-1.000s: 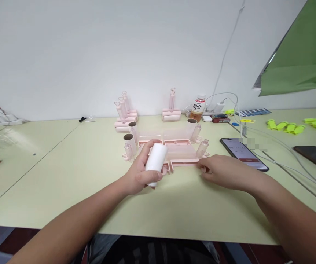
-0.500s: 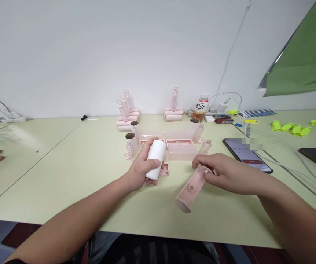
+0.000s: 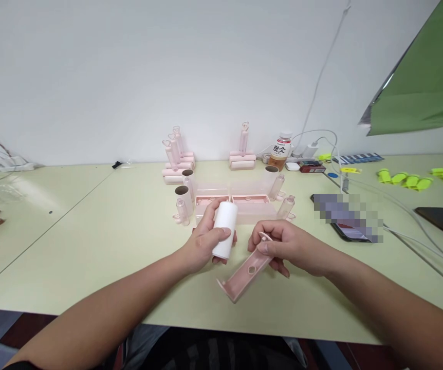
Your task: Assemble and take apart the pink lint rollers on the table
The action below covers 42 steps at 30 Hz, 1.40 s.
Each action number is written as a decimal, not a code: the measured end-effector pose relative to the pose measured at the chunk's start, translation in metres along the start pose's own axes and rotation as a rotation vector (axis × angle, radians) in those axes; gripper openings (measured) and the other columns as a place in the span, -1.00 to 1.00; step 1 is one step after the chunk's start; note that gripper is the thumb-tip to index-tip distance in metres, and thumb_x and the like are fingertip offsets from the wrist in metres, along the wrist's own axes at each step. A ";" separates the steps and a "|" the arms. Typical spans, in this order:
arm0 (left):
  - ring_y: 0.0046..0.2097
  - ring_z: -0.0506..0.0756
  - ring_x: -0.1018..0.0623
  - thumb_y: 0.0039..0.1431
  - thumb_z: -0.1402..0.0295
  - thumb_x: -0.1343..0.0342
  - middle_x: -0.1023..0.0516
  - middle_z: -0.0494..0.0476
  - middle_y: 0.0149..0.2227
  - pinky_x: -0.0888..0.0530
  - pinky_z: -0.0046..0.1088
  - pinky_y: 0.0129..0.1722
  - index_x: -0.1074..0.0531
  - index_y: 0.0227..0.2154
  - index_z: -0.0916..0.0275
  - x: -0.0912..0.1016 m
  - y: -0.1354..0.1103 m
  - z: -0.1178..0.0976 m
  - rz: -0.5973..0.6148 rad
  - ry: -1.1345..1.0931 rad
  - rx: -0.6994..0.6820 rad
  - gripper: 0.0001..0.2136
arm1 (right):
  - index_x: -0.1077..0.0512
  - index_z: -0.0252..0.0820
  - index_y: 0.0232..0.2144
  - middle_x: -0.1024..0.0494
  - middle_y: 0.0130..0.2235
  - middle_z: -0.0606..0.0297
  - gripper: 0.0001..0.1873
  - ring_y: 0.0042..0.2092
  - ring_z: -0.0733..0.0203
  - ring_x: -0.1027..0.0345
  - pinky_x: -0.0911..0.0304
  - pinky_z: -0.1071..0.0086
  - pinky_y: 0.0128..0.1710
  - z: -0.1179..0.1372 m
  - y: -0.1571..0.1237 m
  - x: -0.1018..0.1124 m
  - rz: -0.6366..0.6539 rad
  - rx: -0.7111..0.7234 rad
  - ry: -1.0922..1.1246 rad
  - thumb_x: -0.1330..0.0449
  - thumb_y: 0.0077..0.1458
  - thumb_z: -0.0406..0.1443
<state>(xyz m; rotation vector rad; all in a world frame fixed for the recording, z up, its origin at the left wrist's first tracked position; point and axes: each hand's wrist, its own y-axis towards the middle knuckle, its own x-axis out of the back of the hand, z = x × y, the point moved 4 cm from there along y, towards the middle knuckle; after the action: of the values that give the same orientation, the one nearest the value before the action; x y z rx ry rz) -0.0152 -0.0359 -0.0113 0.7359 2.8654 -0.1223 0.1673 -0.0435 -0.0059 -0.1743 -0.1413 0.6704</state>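
My left hand is wrapped round a white lint roller refill, which leans slightly to the right. In my right hand is a pink lint roller housing, pinched at its upper end. Its hollow side faces up, with a round hole in the middle, and its lower end slants down to the left. Refill and housing are apart. Just beyond my hands lie pink housings and clear covers. Short clear-pink handles stand at both sides, beside upright white refills.
Assembled pink lint rollers stand by the wall at the left, with another further right. A drink bottle, white cables, a phone and yellow-green plastic pieces are on the right.
My right hand has moved left with the housing and turned it so the hollow side faces up more. The refill in my left hand has shifted slightly right and stands more upright.
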 end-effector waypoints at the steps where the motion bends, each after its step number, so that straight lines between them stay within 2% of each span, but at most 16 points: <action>1: -0.60 -0.03 -0.38 0.09 0.22 -0.09 -0.46 0.03 -0.37 -0.29 -0.61 -0.71 0.06 0.25 -0.02 -0.001 0.000 0.000 0.001 0.016 0.008 -0.32 | -0.36 -0.20 -0.34 -0.44 -0.53 0.40 -0.71 -0.61 0.37 -0.28 -0.22 0.52 -0.68 -0.001 0.001 -0.002 0.019 -0.009 0.052 -0.29 0.05 -0.12; 4: -0.53 0.00 -0.40 0.08 0.20 -0.11 -0.46 0.05 -0.34 -0.32 -0.59 -0.68 0.05 0.26 -0.01 -0.002 -0.001 0.002 0.015 0.039 0.028 -0.31 | -0.39 -0.23 -0.31 -0.43 -0.54 0.41 -0.68 -0.62 0.39 -0.28 -0.26 0.53 -0.69 -0.003 0.004 -0.003 0.033 -0.023 0.167 -0.34 -0.01 -0.15; 9: -0.46 0.01 -0.41 0.10 0.20 -0.11 -0.47 0.07 -0.31 -0.33 -0.58 -0.59 0.10 0.28 0.01 -0.003 -0.002 0.003 0.050 0.054 0.047 -0.28 | -0.41 -0.25 -0.36 -0.51 -0.33 0.28 -0.68 -0.62 0.45 -0.27 -0.26 0.56 -0.74 -0.005 0.007 0.000 -0.019 -0.037 0.313 -0.34 0.01 -0.11; 14: -0.44 0.03 -0.44 0.07 0.20 -0.14 -0.46 0.06 -0.30 -0.36 -0.52 -0.53 0.17 0.31 0.03 -0.007 -0.003 0.004 0.109 0.019 0.082 -0.19 | -0.43 -0.28 -0.35 -0.48 -0.45 0.31 -0.66 -0.63 0.44 -0.25 -0.26 0.57 -0.74 -0.005 0.007 0.000 -0.032 -0.025 0.302 -0.30 0.08 -0.09; 20: -0.41 0.03 -0.46 0.10 0.21 -0.14 -0.45 0.06 -0.28 -0.37 -0.49 -0.45 0.11 0.29 0.09 -0.009 -0.004 0.004 0.166 -0.017 0.040 -0.25 | -0.43 -0.29 -0.33 -0.52 -0.43 0.26 -0.66 -0.62 0.43 -0.27 -0.30 0.56 -0.71 -0.005 0.007 -0.001 -0.019 -0.024 0.298 -0.25 0.15 -0.08; 24: -0.27 0.08 -0.49 0.12 0.19 -0.15 -0.44 0.14 -0.15 -0.41 -0.43 -0.33 0.10 0.29 0.08 -0.008 -0.003 0.007 0.234 -0.023 0.004 -0.26 | -0.41 -0.28 -0.32 -0.53 -0.45 0.25 -0.67 -0.60 0.41 -0.31 -0.34 0.55 -0.69 -0.006 0.007 -0.001 -0.009 -0.024 0.320 -0.24 0.15 -0.09; 26: -0.18 0.11 -0.49 0.12 0.19 -0.17 -0.42 0.19 -0.06 -0.42 -0.39 -0.27 0.09 0.29 0.07 -0.007 -0.004 0.005 0.284 0.054 -0.028 -0.25 | -0.39 -0.27 -0.31 -0.51 -0.50 0.29 -0.69 -0.59 0.38 -0.32 -0.36 0.53 -0.67 -0.007 0.006 -0.002 -0.001 -0.029 0.342 -0.24 0.15 -0.10; 30: -0.04 0.20 -0.46 0.09 0.22 -0.21 -0.34 0.21 0.13 -0.44 -0.32 -0.19 0.01 0.30 -0.01 -0.003 -0.008 -0.006 0.344 0.428 -0.114 -0.25 | -0.36 -0.23 -0.30 -0.49 -0.54 0.34 -0.73 -0.56 0.34 -0.37 -0.40 0.48 -0.62 -0.006 0.004 -0.006 0.019 -0.060 0.354 -0.29 0.06 -0.17; 34: -0.14 0.14 -0.51 0.08 0.36 -0.15 -0.44 0.15 0.05 -0.46 -0.35 -0.23 -0.10 0.27 0.00 -0.004 -0.012 -0.020 0.428 0.679 -0.203 -0.33 | -0.37 -0.24 -0.29 -0.54 -0.44 0.28 -0.69 -0.49 0.31 -0.42 -0.43 0.44 -0.53 -0.005 0.002 -0.008 0.030 -0.071 0.310 -0.35 -0.05 -0.23; 36: -0.17 0.12 -0.52 0.10 0.39 -0.10 -0.48 0.13 0.03 -0.46 -0.36 -0.22 -0.10 0.27 0.03 -0.009 -0.013 -0.026 0.476 0.713 -0.262 -0.35 | -0.37 -0.24 -0.29 -0.54 -0.44 0.27 -0.64 -0.49 0.29 -0.45 -0.44 0.42 -0.51 -0.005 0.001 -0.009 0.046 -0.052 0.310 -0.36 -0.05 -0.15; 39: -0.07 0.14 -0.52 0.11 0.44 -0.04 -0.48 0.10 0.07 -0.44 -0.36 -0.12 -0.14 0.24 0.04 -0.017 -0.016 -0.033 0.533 0.756 -0.342 -0.40 | -0.36 -0.24 -0.32 -0.53 -0.46 0.28 -0.51 -0.49 0.26 -0.46 -0.43 0.39 -0.50 -0.006 0.002 -0.010 0.069 -0.024 0.305 -0.33 -0.05 0.03; 42: -0.04 0.13 -0.52 0.17 0.40 -0.02 -0.49 0.06 0.08 -0.43 -0.37 -0.08 -0.18 0.22 0.02 -0.022 -0.017 -0.036 0.538 0.851 -0.358 -0.48 | -0.36 -0.25 -0.34 -0.52 -0.45 0.27 -0.46 -0.47 0.26 -0.46 -0.41 0.40 -0.49 -0.010 0.004 -0.009 0.069 -0.019 0.246 -0.35 -0.08 0.08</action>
<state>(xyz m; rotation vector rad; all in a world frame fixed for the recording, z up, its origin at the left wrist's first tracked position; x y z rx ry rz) -0.0099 -0.0569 0.0289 1.7539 3.0758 0.9587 0.1598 -0.0479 -0.0175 -0.2796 0.0951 0.7105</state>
